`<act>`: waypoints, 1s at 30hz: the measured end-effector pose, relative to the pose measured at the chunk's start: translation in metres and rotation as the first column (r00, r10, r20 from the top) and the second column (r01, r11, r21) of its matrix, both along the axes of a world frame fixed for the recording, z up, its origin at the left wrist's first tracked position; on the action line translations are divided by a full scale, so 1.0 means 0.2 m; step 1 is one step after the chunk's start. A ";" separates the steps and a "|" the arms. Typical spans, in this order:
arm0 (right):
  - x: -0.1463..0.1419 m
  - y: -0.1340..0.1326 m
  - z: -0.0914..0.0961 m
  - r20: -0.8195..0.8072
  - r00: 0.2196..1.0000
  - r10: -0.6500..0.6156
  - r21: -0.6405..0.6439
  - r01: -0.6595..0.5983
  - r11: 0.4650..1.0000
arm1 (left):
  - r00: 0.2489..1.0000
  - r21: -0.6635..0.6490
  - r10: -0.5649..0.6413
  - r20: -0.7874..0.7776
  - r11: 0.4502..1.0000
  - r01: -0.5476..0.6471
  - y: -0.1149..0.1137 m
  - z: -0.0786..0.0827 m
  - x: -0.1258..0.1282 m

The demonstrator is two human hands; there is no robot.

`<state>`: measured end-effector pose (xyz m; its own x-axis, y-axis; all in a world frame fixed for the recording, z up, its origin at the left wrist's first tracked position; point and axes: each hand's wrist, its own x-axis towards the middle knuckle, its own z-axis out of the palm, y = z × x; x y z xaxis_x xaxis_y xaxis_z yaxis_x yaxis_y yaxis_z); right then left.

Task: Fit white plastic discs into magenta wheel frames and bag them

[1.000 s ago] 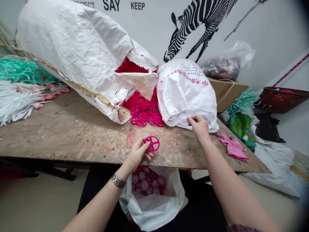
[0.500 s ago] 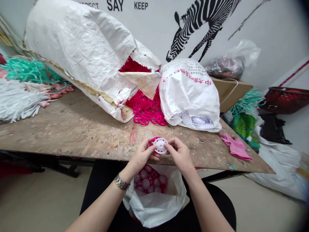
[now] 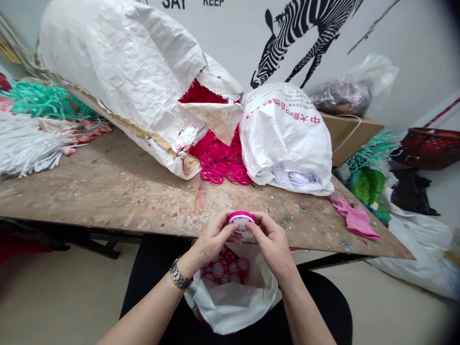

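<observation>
- Two hands, the left hand (image 3: 212, 238) and the right hand (image 3: 270, 238), pinched a pink plastic spoked wheel capped with a white plastic disc (image 3: 241, 221) above the near edge of the table (image 3: 108, 191).
- Half a second earlier the disc faced up; now the pair sat edge-on, seemingly squeezed together.
- A second earlier the right hand was reaching at the white woven sack (image 3: 287, 129).

The pink-and-white wheel (image 3: 241, 220) is partly covered by the fingers of the left hand (image 3: 210, 239) and the right hand (image 3: 271, 242), so its underside cannot be seen. The wall lettering (image 3: 187, 4) and the zebra mural (image 3: 305, 33) are cut off by the top edge. Most of the white discs (image 3: 294, 178) are concealed inside the white sack (image 3: 287, 129). The red basket (image 3: 431, 148) is cropped at the right edge.
</observation>
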<state>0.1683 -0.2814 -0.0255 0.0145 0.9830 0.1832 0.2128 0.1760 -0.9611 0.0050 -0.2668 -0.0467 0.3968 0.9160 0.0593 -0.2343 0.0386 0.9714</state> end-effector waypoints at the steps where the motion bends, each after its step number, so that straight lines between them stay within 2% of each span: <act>1: 0.00 -0.01 0.00 0.003 1.000 -0.010 0.007 0.010 1.000 | 1.000 0.036 -0.001 -0.030 0.999 0.002 0.00 0.01 0.00; 3: -0.01 -0.04 0.00 0.031 0.999 -0.029 0.026 0.028 0.999 | 0.992 0.140 0.044 -0.117 0.990 -0.027 -0.01 0.04 0.00; 6: -0.02 -0.07 -0.01 0.092 0.993 -0.075 0.069 0.069 0.995 | 0.956 0.312 0.166 -0.243 0.946 -0.085 -0.02 0.05 0.01; 9: -0.03 -0.08 -0.03 0.100 0.989 -0.113 0.082 0.105 0.991 | 0.924 0.376 0.246 -0.292 0.918 -0.126 -0.03 0.05 0.03; 12: -0.02 -0.07 -0.06 0.056 0.993 -0.101 0.022 0.100 0.995 | 0.918 0.352 0.236 -0.317 0.929 -0.118 -0.02 0.04 0.04; 17: 0.01 -0.01 -0.08 0.021 0.996 -0.082 -0.066 0.083 0.994 | 0.939 0.164 -0.019 -0.344 0.983 0.080 0.00 0.03 0.02; 19: 0.01 -0.01 -0.08 0.021 0.998 -0.051 -0.069 0.053 0.996 | 0.946 0.093 -0.072 -0.315 0.990 0.106 0.00 0.02 0.01; 22: 0.01 -0.02 -0.08 0.014 0.999 0.036 -0.060 -0.035 0.998 | 0.969 0.031 -0.064 -0.239 0.997 0.074 0.01 0.00 0.00; 24: 0.01 -0.03 -0.08 0.035 0.998 0.051 -0.046 -0.049 0.998 | 0.975 0.022 -0.069 -0.213 0.997 0.076 0.01 -0.01 -0.01; 27: 0.00 -0.05 -0.10 0.083 0.997 -0.007 -0.002 0.007 1.000 | 0.972 0.051 -0.064 -0.224 0.996 0.077 0.00 -0.02 0.00; 30: -0.01 -0.05 -0.11 0.085 0.994 -0.063 0.024 0.062 0.998 | 0.974 0.072 0.001 -0.228 0.997 0.016 -0.01 -0.03 0.01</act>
